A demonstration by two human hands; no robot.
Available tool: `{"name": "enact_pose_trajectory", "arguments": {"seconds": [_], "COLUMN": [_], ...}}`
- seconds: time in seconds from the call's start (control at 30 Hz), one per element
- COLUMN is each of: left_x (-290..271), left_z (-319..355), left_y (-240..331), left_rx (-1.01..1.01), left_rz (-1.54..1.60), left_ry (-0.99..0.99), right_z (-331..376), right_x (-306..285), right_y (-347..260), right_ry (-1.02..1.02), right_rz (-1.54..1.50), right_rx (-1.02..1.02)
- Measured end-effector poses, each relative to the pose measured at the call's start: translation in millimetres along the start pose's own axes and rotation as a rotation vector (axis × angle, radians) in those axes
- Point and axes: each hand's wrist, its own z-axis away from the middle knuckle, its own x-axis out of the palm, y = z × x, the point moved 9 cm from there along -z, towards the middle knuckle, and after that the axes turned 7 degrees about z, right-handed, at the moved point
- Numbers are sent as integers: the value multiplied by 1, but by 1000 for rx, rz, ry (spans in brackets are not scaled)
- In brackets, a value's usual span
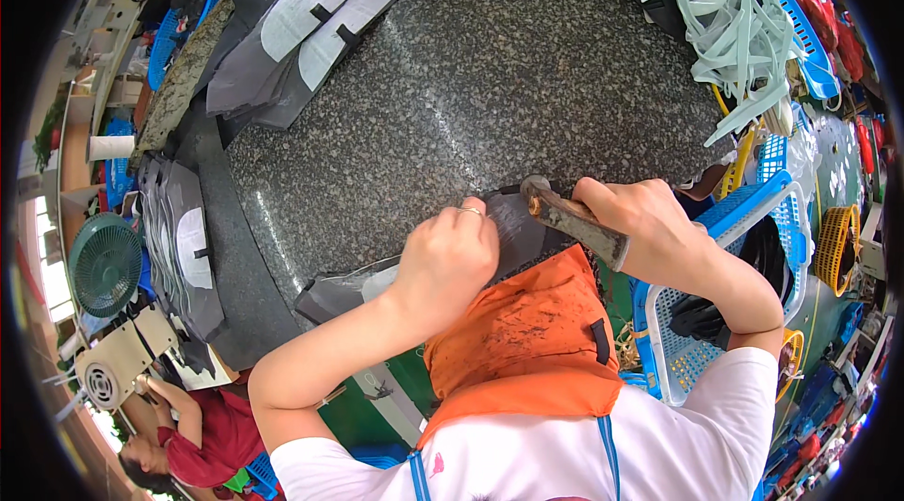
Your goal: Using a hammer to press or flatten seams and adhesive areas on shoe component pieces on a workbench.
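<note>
My right hand is closed around a hammer with a worn metal head. The rounded end of the hammer is at the near edge of the dark speckled stone tabletop, over a flat dark grey sheet piece. My left hand lies on that piece with its fingers curled in, a ring on one of them. Whether the fingers pinch the sheet is hidden. A pale patch of the piece shows beside my left wrist. An orange apron hangs just below my hands.
Stacked grey pieces with white patches lie at the far left, another stack nearer. White strips hang at the far right. A blue-white basket stands by my right arm. At lower left are a green fan and a person.
</note>
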Motion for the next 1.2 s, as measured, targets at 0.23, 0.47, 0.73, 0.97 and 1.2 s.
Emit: {"name": "enact_pose_trajectory", "arguments": {"seconds": [0.23,0.47,0.73,0.97,1.2], "left_x": [-2,-8,10,-4,-5], "left_z": [2,2,-7,3,11], "left_y": [-7,-33,-55,-14,-44], "left_rx": [-21,-199,-476,23,-235], "left_rz": [47,316,742,228,487], "left_ry": [178,350,50,268,264], "right_z": [4,4,4,-6,-31], "right_x": [2,2,1,-10,-1], "right_y": [1,-1,-8,-8,-21], "right_ry": [41,23,30,-8,-78], "right_rz": [5,29,54,50,130], "right_rx": [-9,-13,-49,-59,-84]}}
